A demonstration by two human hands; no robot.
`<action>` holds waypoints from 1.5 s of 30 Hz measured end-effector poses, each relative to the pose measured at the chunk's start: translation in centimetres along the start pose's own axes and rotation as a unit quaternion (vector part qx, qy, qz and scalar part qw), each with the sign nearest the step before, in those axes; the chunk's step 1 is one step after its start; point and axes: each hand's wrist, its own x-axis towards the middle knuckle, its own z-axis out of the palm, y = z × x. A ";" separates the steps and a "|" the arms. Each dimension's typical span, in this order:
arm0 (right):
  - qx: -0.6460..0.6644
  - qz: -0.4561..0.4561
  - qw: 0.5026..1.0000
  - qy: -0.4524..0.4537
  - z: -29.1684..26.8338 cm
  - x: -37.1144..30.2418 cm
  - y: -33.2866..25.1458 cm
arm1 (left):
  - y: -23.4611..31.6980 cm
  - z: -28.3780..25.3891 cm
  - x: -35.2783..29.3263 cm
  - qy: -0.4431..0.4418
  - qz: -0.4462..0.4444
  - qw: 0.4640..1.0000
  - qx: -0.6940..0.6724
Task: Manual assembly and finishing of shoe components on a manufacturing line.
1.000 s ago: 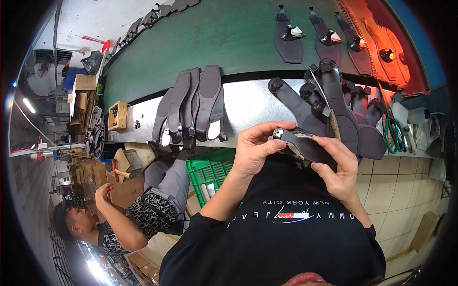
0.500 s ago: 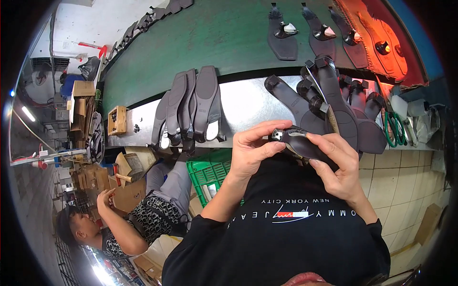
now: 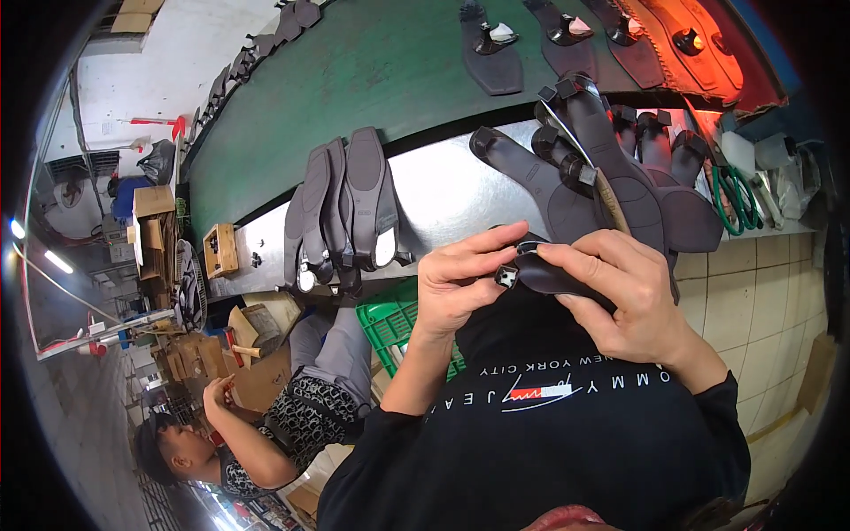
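Both hands hold one dark sandal sole [image 3: 553,278] in front of my chest. Fingers of my left hand [image 3: 452,285] close round its heel end, where a small black heel block [image 3: 506,276] with a pale tip shows. My right hand [image 3: 630,288] pinches the sole from the other side, thumb below and index fingertip at the edge near the heel. Just beyond my hands, a pile of dark heeled soles [image 3: 540,181] lies on the metal ledge. Part of the held sole is hidden by my fingers.
More soles [image 3: 367,177] lean together left on the ledge, near a small wooden box [image 3: 220,250]. Soles lie on the green conveyor belt [image 3: 372,71], some under orange light. Green-handled scissors [image 3: 735,199] hang at right. A green crate [image 3: 390,323] and a seated co-worker [image 3: 292,416] are at left.
The held sole has turned so that its heel block points lower, and my left fingers have shifted round it. My right fingertip has moved closer to the heel. The whole view has swung slightly.
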 end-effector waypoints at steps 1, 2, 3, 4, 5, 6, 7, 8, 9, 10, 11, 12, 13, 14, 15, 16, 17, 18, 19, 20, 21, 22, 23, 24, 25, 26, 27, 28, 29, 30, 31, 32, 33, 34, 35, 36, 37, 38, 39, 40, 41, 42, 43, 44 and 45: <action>0.000 0.002 1.000 0.001 0.0 0.0 0.0 | 0.0 0.0 0.0 -0.004 -0.005 1.000 -0.011; -0.003 -0.003 1.000 0.000 0.0 0.0 0.0 | 0.0 0.0 0.1 -0.006 -0.007 1.000 -0.011; -0.007 -0.008 1.000 -0.001 0.0 0.0 0.0 | 0.0 0.0 0.1 -0.011 0.005 1.000 -0.007; -0.007 -0.007 1.000 0.000 -0.1 -0.1 -0.1 | 0.0 0.1 0.2 -0.016 0.019 1.000 -0.003; -0.014 -0.007 1.000 -0.003 -0.1 -0.1 -0.1 | 0.1 0.2 0.3 -0.017 0.017 1.000 -0.004; -0.022 -0.008 1.000 -0.005 -0.1 -0.1 -0.2 | 0.1 0.3 0.3 -0.014 0.018 1.000 0.008; -0.021 -0.008 1.000 -0.005 0.0 -0.1 -0.1 | 0.2 0.4 0.4 -0.011 0.019 1.000 0.020; -0.024 -0.011 1.000 -0.002 0.0 -0.1 -0.1 | 0.2 0.4 0.4 -0.011 0.018 1.000 0.020; -0.027 -0.015 1.000 0.000 0.1 -0.1 0.0 | 0.2 0.4 0.3 -0.010 0.013 0.999 0.035; -0.027 -0.014 1.000 0.001 0.1 -0.1 -0.1 | 0.3 0.5 0.2 -0.010 0.008 0.999 0.050; -0.033 -0.016 0.999 0.002 0.1 -0.1 -0.2 | 0.5 0.7 0.1 -0.010 0.007 0.999 0.049; -0.038 -0.019 0.999 0.003 0.1 -0.1 -0.3 | 0.7 1.0 0.2 -0.007 0.007 0.998 0.057; -0.038 -0.019 0.999 0.002 0.1 -0.1 -0.4 | 0.9 1.2 0.1 -0.003 0.007 0.998 0.065; -0.042 -0.016 0.999 -0.007 0.1 -0.1 -0.4 | 0.8 1.2 0.0 -0.002 0.006 0.998 0.065; -0.046 -0.012 0.999 -0.016 0.1 -0.1 -0.4 | 0.6 1.1 -0.1 -0.001 0.005 0.998 0.070; -0.045 -0.013 0.999 -0.017 0.2 -0.1 -0.3 | 0.5 1.2 -0.3 0.002 0.004 0.997 0.075; -0.030 -0.004 0.999 -0.019 0.3 -0.1 -0.1 | 0.3 1.4 -0.3 0.003 0.003 0.997 0.076; -0.014 0.004 1.000 -0.021 0.5 -0.1 0.2 | 0.0 1.7 -0.3 0.029 -0.013 0.997 0.065; -0.014 0.005 1.000 -0.022 0.6 -0.2 0.6 | -0.1 1.9 -0.3 0.053 -0.030 0.997 0.054; 0.007 0.024 1.000 -0.020 0.8 -0.3 1.0 | -0.5 1.5 -0.6 0.031 -0.045 0.998 0.041; 0.029 0.042 0.999 -0.017 0.9 -0.3 1.3 | -0.3 1.6 -0.6 0.032 -0.045 0.998 0.040; 0.052 0.072 0.996 -0.029 0.9 -0.3 1.5 | 0.0 1.9 -0.4 0.061 -0.119 0.991 -0.010; 0.053 0.072 0.996 -0.030 1.1 -0.4 1.9 | 0.2 2.0 -0.4 0.089 -0.192 0.975 -0.060; 0.078 0.082 0.993 -0.027 1.4 -0.6 2.3 | -0.3 1.6 -0.6 0.079 -0.188 0.976 -0.072; 0.103 0.093 0.990 -0.023 1.7 -0.7 2.5 | -0.4 1.6 -0.6 0.079 -0.189 0.976 -0.073; 0.103 0.094 0.990 -0.023 1.8 -0.8 2.6 | -0.4 1.6 -0.5 0.079 -0.195 0.974 -0.079; 0.102 0.100 0.990 -0.023 2.0 -0.9 2.5 | -0.3 1.6 -0.5 0.080 -0.201 0.973 -0.085; 0.102 0.105 0.989 -0.023 2.1 -0.9 2.5 | -0.3 1.6 -0.5 0.080 -0.201 0.973 -0.085; 0.102 0.105 0.989 -0.024 2.2 -0.8 2.5 | -0.4 1.8 -0.6 0.087 -0.200 0.973 -0.069; 0.079 0.092 0.993 -0.014 2.3 -0.7 2.4 | -0.4 1.9 -0.6 0.093 -0.200 0.974 -0.053; 0.057 0.079 0.995 -0.004 2.4 -0.7 2.4 | -0.3 1.9 -0.6 0.094 -0.200 0.974 -0.054; 0.057 0.080 0.995 -0.004 2.5 -0.7 2.3 | -0.3 2.0 -0.6 0.097 -0.201 0.973 -0.056; 0.033 0.066 0.997 -0.007 2.5 -0.8 2.2 | -0.2 2.1 -0.6 0.099 -0.202 0.973 -0.059; 0.009 0.053 0.999 -0.010 2.5 -0.8 2.1 | -0.2 2.1 -0.7 0.100 -0.203 0.972 -0.060; 0.009 0.054 0.998 -0.011 2.5 -0.9 2.1 | -0.3 2.1 -0.8 0.103 -0.208 0.971 -0.058; -0.006 0.040 0.999 -0.015 2.5 -0.9 2.1 | -0.3 2.2 -0.9 0.106 -0.214 0.969 -0.057; -0.021 0.026 0.999 -0.019 2.5 -0.8 2.1 | -0.3 2.2 -0.9 0.106 -0.215 0.969 -0.058; -0.021 0.028 0.999 -0.020 2.4 -0.8 2.1 | -0.3 2.2 -0.9 0.108 -0.223 0.967 -0.066; -0.032 0.014 0.999 -0.032 2.3 -0.7 2.0 | -0.4 2.2 -0.9 0.110 -0.231 0.964 -0.074; -0.043 0.000 0.998 -0.045 2.2 -0.6 1.9 | -0.3 2.3 -0.9 0.110 -0.232 0.964 -0.074; -0.043 0.002 0.998 -0.045 2.1 -0.6 2.0 | -0.3 2.4 -0.8 0.111 -0.221 0.967 -0.054; -0.041 -0.008 0.998 -0.054 2.1 -0.5 2.2 | -0.3 2.5 -0.8 0.113 -0.209 0.971 -0.034; -0.039 -0.018 0.997 -0.062 2.0 -0.5 2.3 | -0.3 2.5 -0.8 0.113 -0.209 0.971 -0.034; -0.039 -0.019 0.997 -0.062 1.9 -0.5 2.4 | -0.4 2.4 -0.6 0.124 -0.218 0.968 -0.029; -0.031 -0.020 0.997 -0.070 1.9 -0.4 2.4 | -0.5 2.4 -0.5 0.134 -0.226 0.965 -0.023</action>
